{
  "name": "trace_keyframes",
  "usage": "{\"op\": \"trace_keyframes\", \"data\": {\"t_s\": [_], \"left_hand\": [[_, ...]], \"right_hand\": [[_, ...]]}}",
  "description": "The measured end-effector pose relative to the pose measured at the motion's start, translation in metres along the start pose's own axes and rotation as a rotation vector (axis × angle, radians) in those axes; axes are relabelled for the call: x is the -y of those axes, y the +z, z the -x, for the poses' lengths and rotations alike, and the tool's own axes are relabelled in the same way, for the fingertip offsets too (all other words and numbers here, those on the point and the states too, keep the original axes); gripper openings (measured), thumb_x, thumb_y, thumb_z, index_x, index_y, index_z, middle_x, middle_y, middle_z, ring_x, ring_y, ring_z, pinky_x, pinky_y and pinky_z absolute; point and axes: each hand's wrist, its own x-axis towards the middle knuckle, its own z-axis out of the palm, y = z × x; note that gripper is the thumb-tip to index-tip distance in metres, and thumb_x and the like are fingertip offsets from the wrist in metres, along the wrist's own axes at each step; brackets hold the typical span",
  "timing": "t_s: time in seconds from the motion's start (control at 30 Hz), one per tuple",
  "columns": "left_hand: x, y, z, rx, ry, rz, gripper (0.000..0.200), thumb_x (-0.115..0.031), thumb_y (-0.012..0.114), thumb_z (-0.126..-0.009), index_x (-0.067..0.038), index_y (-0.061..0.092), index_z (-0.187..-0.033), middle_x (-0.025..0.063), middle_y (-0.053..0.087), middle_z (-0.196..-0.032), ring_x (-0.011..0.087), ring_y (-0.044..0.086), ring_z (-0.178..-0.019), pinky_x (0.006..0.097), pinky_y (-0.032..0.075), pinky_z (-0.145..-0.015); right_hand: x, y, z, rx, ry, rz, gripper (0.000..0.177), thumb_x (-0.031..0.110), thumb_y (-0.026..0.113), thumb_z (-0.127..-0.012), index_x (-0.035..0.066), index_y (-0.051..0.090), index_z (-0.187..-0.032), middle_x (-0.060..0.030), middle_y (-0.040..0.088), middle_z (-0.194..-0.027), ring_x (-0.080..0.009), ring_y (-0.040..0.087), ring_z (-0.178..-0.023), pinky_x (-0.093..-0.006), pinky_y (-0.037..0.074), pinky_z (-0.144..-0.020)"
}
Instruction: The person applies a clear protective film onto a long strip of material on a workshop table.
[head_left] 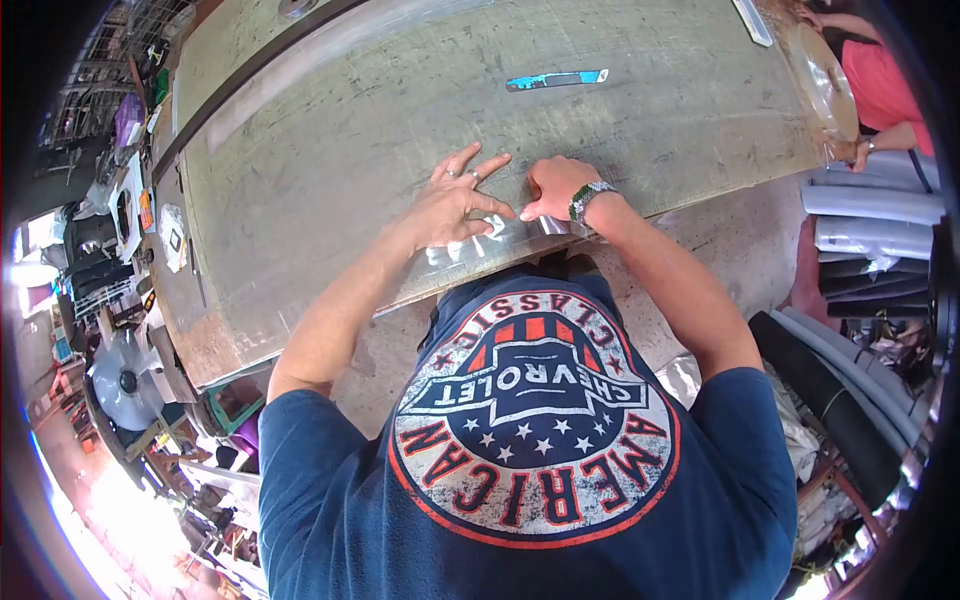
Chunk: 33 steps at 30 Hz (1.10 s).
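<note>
A clear, shiny sheet (452,254) lies at the near edge of the worn table (350,130), with glare on it. My left hand (462,203), a ring on one finger, rests over this sheet with its fingers spread. Close to its right is my right hand (560,187), with a dark beaded bracelet at the wrist. Its fingers are curled together above the sheet's right end; what they hold, if anything, is hidden. Beyond both hands lies a blue and black cutter-like tool (557,80).
A long dark strip (260,65) crosses the table's left side. At the far right a person in a red top (880,85) stands by a clear roll (825,80). Rolls of material (870,235) are stacked at right. A fan (128,382) stands at left.
</note>
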Motion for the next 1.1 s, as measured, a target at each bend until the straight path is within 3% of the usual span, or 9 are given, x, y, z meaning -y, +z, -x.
{"op": "trace_keyframes", "data": {"t_s": [0.13,0.37,0.57,0.7,0.77,0.83,0.93,0.97,1.1], "left_hand": [[-0.001,-0.004,-0.001,0.002,-0.021,0.0,0.045,-0.025,0.083,-0.074,-0.04,0.075,-0.116,-0.0023,0.024,-0.168,0.038,0.012,-0.155,0.0572,0.018,-0.124],[0.0,-0.007,-0.003,0.027,-0.025,0.029,0.044,-0.025,0.082,-0.077,-0.034,0.075,-0.119,-0.0039,0.022,-0.169,0.0381,0.008,-0.155,0.0566,0.02,-0.124],[-0.003,-0.008,-0.004,0.047,-0.045,0.01,0.043,-0.025,0.082,-0.077,-0.034,0.075,-0.119,-0.0052,0.021,-0.169,0.0377,0.008,-0.155,0.0561,0.02,-0.124],[-0.005,-0.007,-0.006,0.047,-0.058,0.005,0.043,-0.025,0.082,-0.075,-0.034,0.076,-0.117,-0.0054,0.022,-0.169,0.0373,0.008,-0.156,0.0552,0.022,-0.124],[-0.005,-0.007,-0.007,0.048,-0.062,0.001,0.043,-0.024,0.082,-0.075,-0.035,0.076,-0.116,-0.0055,0.023,-0.168,0.037,0.009,-0.156,0.0549,0.023,-0.124],[-0.004,-0.007,-0.008,0.052,-0.071,-0.002,0.042,-0.024,0.082,-0.074,-0.035,0.076,-0.115,-0.0056,0.023,-0.168,0.0367,0.01,-0.156,0.0547,0.025,-0.123],[-0.003,-0.005,-0.006,0.029,-0.063,-0.01,0.043,-0.025,0.082,-0.073,-0.035,0.076,-0.115,-0.0057,0.024,-0.168,0.036,0.01,-0.156,0.0535,0.025,-0.124],[-0.003,-0.005,-0.006,0.018,-0.052,-0.013,0.044,-0.025,0.082,-0.073,-0.035,0.076,-0.115,-0.0057,0.024,-0.168,0.0359,0.01,-0.156,0.0533,0.025,-0.124],[-0.004,-0.005,-0.006,0.025,-0.057,-0.032,0.044,-0.026,0.082,-0.074,-0.036,0.076,-0.116,-0.0058,0.025,-0.167,0.0357,0.011,-0.156,0.0525,0.025,-0.125]], "right_hand": [[-0.02,0.003,-0.001,-0.032,-0.087,-0.151,0.044,0.04,0.086,-0.072,0.004,0.073,-0.094,-0.0152,0.075,-0.089,-0.0324,0.073,-0.088,-0.0434,0.057,-0.077],[-0.129,-0.028,0.044,0.513,-0.216,-0.613,0.027,0.018,0.085,-0.08,0.003,0.068,-0.095,-0.0021,0.071,-0.075,-0.0076,0.063,-0.063,-0.0267,0.05,-0.057],[-0.243,-0.141,0.097,0.355,0.122,-0.429,0.023,0.011,0.085,-0.077,0.007,0.068,-0.091,0.0012,0.067,-0.074,-0.0079,0.062,-0.064,-0.0248,0.049,-0.057],[-0.341,-0.215,0.106,0.139,0.058,-0.423,0.026,0.011,0.086,-0.071,0.009,0.065,-0.086,0.0034,0.064,-0.073,-0.0054,0.059,-0.066,-0.0224,0.046,-0.058],[-0.385,-0.247,0.091,0.089,0.194,-0.292,0.03,0.01,0.085,-0.072,0.008,0.068,-0.097,-0.002,0.069,-0.083,-0.0118,0.066,-0.076,-0.0278,0.052,-0.066],[-0.45,-0.245,0.059,-0.194,0.093,0.158,0.034,0.014,0.082,-0.078,0.008,0.068,-0.109,-0.0072,0.072,-0.097,-0.0197,0.068,-0.09,-0.0334,0.054,-0.077],[-0.384,-0.215,-0.005,-0.61,-0.09,0.534,0.043,0.026,0.073,-0.091,0.009,0.063,-0.13,-0.0157,0.069,-0.124,-0.0332,0.065,-0.114,-0.0422,0.052,-0.097],[-0.336,-0.192,-0.024,-0.717,-0.223,0.342,0.041,0.03,0.065,-0.097,0.01,0.062,-0.132,-0.0187,0.064,-0.131,-0.0354,0.061,-0.119,-0.0435,0.05,-0.1],[-0.167,-0.096,-0.072,-0.809,-0.478,0.373,0.037,0.027,0.061,-0.098,0.011,0.061,-0.132,-0.0131,0.061,-0.134,-0.0359,0.06,-0.117,-0.0485,0.049,-0.098]]}}
